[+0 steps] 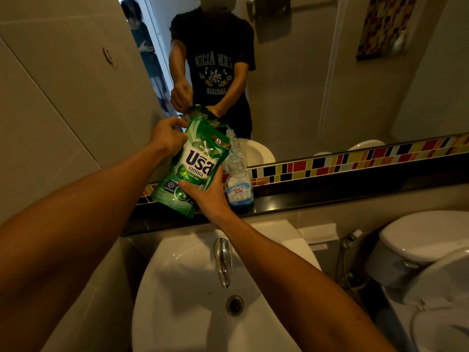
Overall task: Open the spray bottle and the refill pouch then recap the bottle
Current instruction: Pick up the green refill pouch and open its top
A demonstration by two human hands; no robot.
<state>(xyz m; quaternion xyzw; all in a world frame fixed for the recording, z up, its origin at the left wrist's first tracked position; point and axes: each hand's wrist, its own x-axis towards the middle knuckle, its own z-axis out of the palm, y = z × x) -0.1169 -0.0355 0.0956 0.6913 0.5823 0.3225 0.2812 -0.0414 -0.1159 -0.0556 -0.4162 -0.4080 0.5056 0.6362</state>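
Head view: green pouch (193, 163) at centre frame, tilted, its base near the black ledge (330, 196), top corner leaning toward 1 o'clock. Left hand (167, 135) at 10 o'clock of the pouch, closed on its upper left edge. Right hand (205, 196) at 5 o'clock, gripping the lower front. Bottle (238, 184) stands on the ledge just beside the pouch at 3 o'clock; no spray head visible on its neck, so judged open. Cannot tell whether the pouch corner is torn yet

Risks, judged:
- squeeze from the right hand on an opened pouch sends liquid over the ledge and into the sink (193, 301) at 6 o'clock
- pouch swinging right knocks the uncapped bottle over
- spray head not in view; recapping stalls if misplaced
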